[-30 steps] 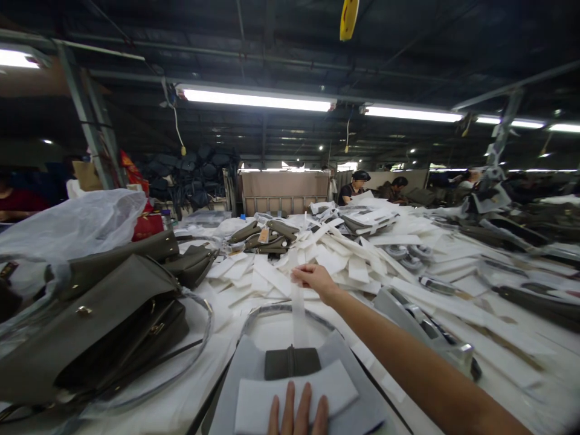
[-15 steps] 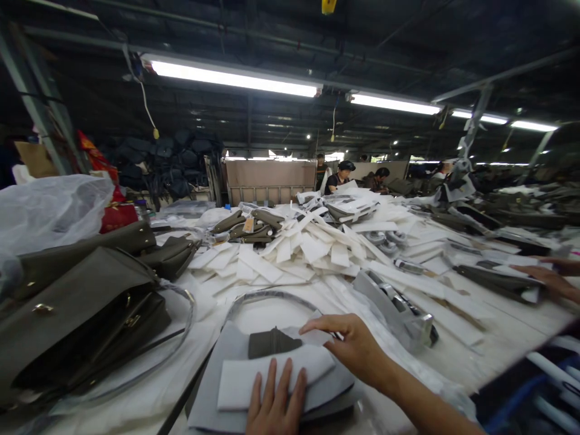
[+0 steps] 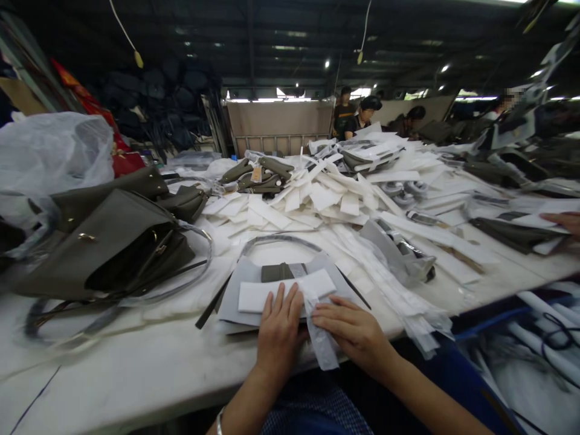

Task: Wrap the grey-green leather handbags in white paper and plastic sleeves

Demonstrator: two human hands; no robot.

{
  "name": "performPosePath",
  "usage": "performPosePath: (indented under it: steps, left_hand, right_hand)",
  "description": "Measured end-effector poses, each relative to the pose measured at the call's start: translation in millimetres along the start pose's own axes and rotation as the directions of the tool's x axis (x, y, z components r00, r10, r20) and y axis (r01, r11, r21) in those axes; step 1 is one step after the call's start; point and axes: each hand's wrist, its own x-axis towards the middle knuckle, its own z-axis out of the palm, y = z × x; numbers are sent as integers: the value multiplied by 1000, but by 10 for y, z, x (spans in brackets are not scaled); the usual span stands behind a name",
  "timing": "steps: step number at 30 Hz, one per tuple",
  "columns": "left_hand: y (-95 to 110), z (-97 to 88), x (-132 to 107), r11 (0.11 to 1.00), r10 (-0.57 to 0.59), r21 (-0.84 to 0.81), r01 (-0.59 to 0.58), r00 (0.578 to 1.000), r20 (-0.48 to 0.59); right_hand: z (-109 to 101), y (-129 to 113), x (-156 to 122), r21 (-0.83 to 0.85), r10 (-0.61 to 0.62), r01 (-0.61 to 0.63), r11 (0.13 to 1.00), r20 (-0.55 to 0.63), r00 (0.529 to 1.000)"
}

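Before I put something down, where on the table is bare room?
On the table, front left, bordered by the dark bag and left hand; a smaller patch right of the long white strips. The middle, under the white heap, is crowded.

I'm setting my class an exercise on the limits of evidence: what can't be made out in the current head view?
All in the head view:
Dark piece: lower end hidden by the white pad.
White pad: partly covered by the left hand and the clear strip.
Right hand: palm hidden by the hand itself.
Co-worker's hand: cut off by the right edge.
Orange tag: any print too small to read.
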Motion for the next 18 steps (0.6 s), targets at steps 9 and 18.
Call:
performPosePath:
  steps: [9,18]
  left_hand:
    - [-12,44,-26,999,38,37,-37,999,-26]
    - [-271,532,-36,956,244,241,-167,909,-337]
  right_hand:
    - [-209,-99,140,59,30,-36,998,104,994]
    - [64,499,1156,50,319,-351,935,311,895]
